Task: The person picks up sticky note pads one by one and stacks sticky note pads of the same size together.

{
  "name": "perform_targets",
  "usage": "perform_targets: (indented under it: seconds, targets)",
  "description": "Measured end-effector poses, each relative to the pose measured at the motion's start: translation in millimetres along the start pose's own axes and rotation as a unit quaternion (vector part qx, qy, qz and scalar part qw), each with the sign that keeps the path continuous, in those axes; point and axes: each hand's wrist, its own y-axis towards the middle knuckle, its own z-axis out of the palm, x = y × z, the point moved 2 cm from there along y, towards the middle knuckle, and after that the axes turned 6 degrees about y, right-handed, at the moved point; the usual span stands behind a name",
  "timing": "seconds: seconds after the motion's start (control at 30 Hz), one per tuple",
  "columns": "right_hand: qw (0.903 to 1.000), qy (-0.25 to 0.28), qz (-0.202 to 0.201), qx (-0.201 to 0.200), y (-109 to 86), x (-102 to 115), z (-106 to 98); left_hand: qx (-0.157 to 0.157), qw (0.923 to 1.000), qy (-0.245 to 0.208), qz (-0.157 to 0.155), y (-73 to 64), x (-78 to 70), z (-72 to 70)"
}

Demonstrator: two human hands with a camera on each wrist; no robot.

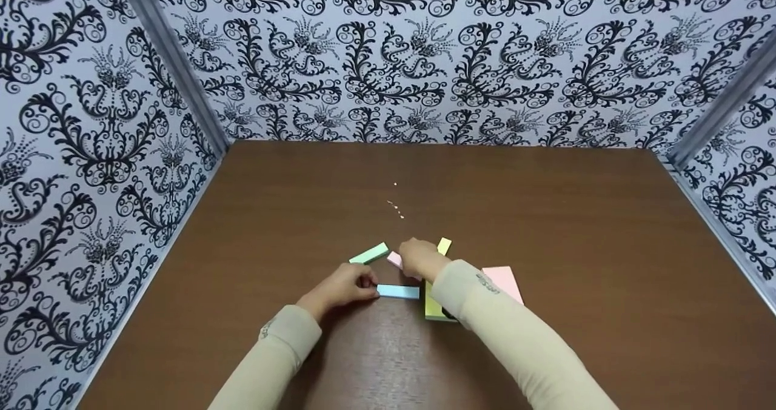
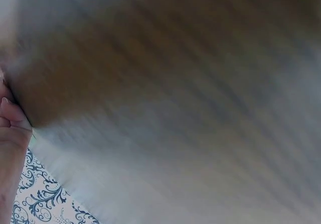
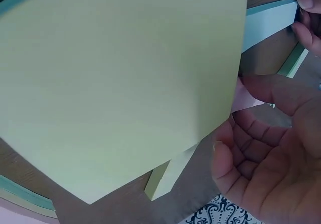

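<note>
Between the thumb and fingers of my left hand (image 1: 345, 285) is the left end of a narrow blue sticky-note pad (image 1: 398, 292), lying crosswise on the table. My right hand (image 1: 418, 257) pinches a small pink sticky-note pad (image 1: 395, 258) just beyond it; in the right wrist view the thumb lies on the pink pad (image 3: 245, 98) and the fingers curl below. A narrow green pad (image 1: 370, 253) lies slanted past the left hand. Behind the right hand a narrow yellow pad (image 1: 445, 245) sticks out. The left wrist view is mostly blurred.
A larger yellow-green pad (image 1: 433, 310) lies under the right wrist, partly hidden by the sleeve. Right of it is a larger pink pad (image 1: 503, 281). Small white specks (image 1: 401, 217) dot the brown table (image 1: 303, 185) farther back. Patterned walls (image 1: 424, 64) enclose the back and sides.
</note>
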Motion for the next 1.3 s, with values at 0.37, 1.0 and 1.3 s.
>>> perform_targets:
  seconds: [0.37, 1.0, 1.3]
  targets:
    - [0.9975, 0.054, -0.008, 0.046, -4.8, -6, -6, 0.001, 0.9998, -0.002, 0.022, 1.1, -0.5, 0.1]
    - [0.9911, 0.031, -0.129, 0.016, -31.6, 3, -2, -0.019, 0.9995, 0.003, 0.024, -1.1, -0.2, 0.4]
    - [0.9881, -0.074, -0.132, -0.028, -38.6, 8, 13, 0.003, 0.9996, -0.028, -0.002, -1.8, 1.1, 1.6]
